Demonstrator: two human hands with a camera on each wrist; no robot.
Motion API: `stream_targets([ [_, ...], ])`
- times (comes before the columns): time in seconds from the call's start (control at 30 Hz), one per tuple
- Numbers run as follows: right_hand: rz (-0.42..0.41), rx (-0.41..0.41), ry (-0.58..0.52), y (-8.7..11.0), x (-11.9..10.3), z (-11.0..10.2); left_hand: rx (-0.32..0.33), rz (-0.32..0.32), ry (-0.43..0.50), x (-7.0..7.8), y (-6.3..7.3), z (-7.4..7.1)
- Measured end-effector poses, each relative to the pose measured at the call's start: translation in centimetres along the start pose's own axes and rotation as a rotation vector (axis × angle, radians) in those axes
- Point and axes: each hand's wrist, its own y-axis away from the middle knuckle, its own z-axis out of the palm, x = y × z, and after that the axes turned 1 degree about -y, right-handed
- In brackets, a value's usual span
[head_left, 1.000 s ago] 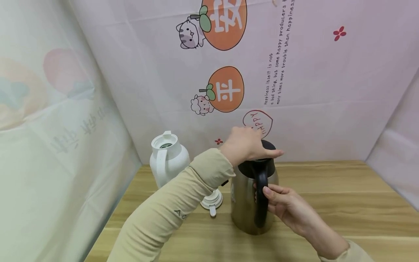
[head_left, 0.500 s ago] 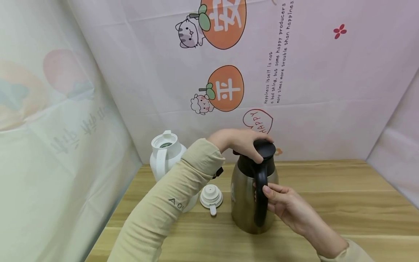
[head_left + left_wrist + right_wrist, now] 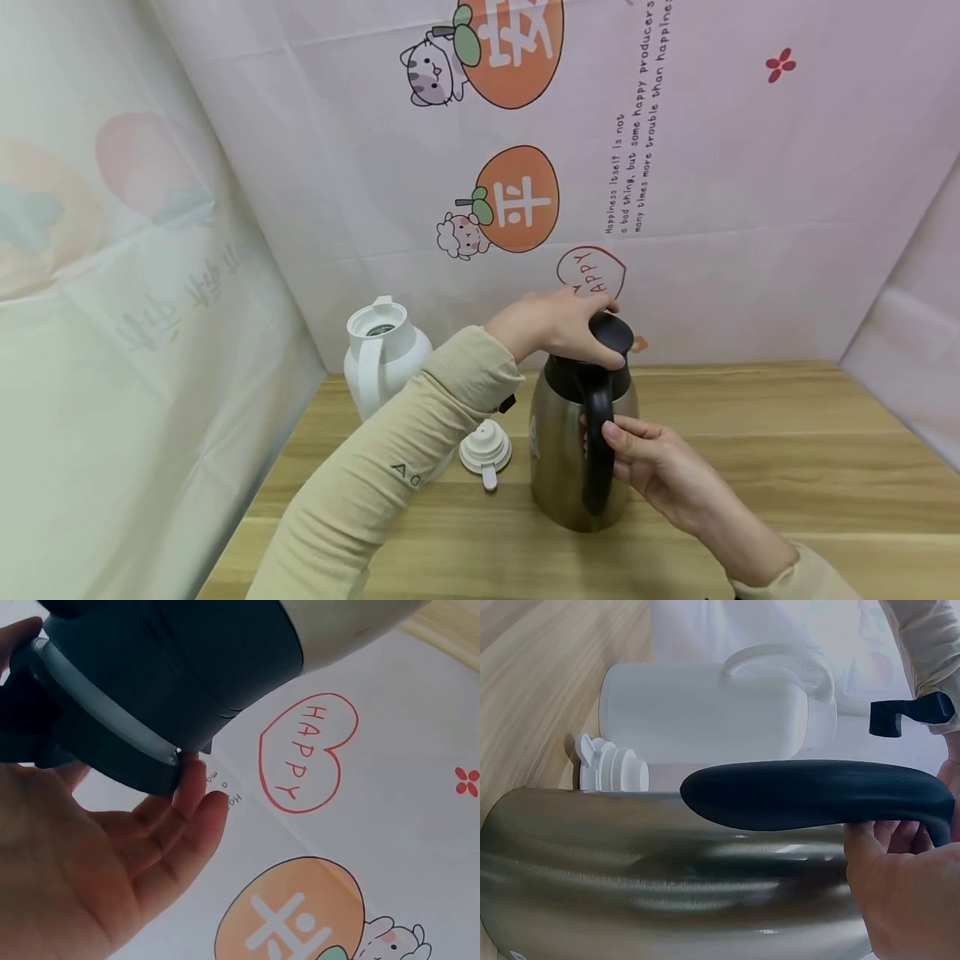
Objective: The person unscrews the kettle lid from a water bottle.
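Note:
A steel thermos jug (image 3: pixel 570 479) with a black collar and black handle (image 3: pixel 597 454) stands upright on the table. My left hand (image 3: pixel 555 325) grips the jug's black lid (image 3: pixel 613 332) from above, thumb on the near side. In the left wrist view, fingers (image 3: pixel 199 825) curl at the lid's rim, and a pale band shows between lid (image 3: pixel 120 754) and collar. My right hand (image 3: pixel 671 475) holds the handle, thumb against its side and fingertips through its gap. In the right wrist view the handle (image 3: pixel 810 793) lies above the steel body; the lid is out of that view.
A white thermos flask (image 3: pixel 393 371) with an uncovered mouth stands left of the jug, partly behind my left sleeve. Its white stopper (image 3: pixel 486 447) lies on the wooden table (image 3: pixel 750 467) between the two. A printed cloth (image 3: pixel 712 292) hangs close behind.
My left hand first drew back left across the lid, then shifted slightly right, its thumb shifting along the near side. The lid shows more now than a second ago. Right hand and jug stay put.

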Motion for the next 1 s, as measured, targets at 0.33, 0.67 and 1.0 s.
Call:
stream_targets([
  [0.33, -0.022, -0.016, -0.009, 0.1, 0.0, 0.0, 0.050, -0.085, -0.029, 1.0, 0.2, 0.1],
  [0.67, -0.015, 0.014, -0.006, 0.1, -0.1, 0.3, 0.047, -0.204, -0.056, 2.1, 0.2, 0.1],
  [1.0, -0.067, 0.078, 0.055, -0.2, 0.1, 0.9, 0.073, -0.181, -0.065, 1.9, 0.1, 0.4],
])
